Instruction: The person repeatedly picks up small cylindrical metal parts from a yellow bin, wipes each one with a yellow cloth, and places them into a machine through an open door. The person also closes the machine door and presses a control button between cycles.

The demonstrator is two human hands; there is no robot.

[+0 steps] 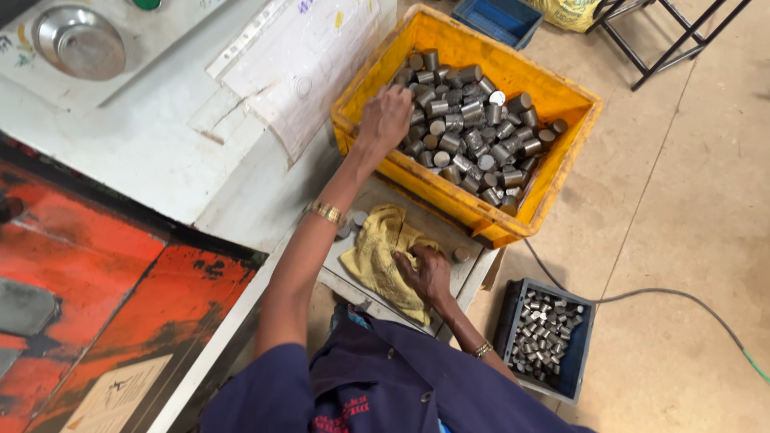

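My left hand (386, 117) reaches into a yellow plastic crate (553, 172) filled with several short grey metal cylinders (469, 136). Its fingers curl down into the pile at the crate's near left corner, and whether they hold a piece is hidden. A gold bracelet (327, 213) sits on that wrist. My right hand (426, 273) rests on a crumpled yellow cloth (377, 252) and grips it. The cloth lies on a small grey metal tray (473, 269) below the crate. Two loose cylinders (459, 255) lie on the tray beside the cloth.
A white machine housing (160, 136) with a round steel knob (79, 42) fills the upper left, with red painted panels (96, 281) below it. A small dark bin of metal pieces (545, 337) stands on the floor at right, with a cable (666, 293) beside it. A blue bin (497, 18) and a black stand (666, 40) sit at the back.
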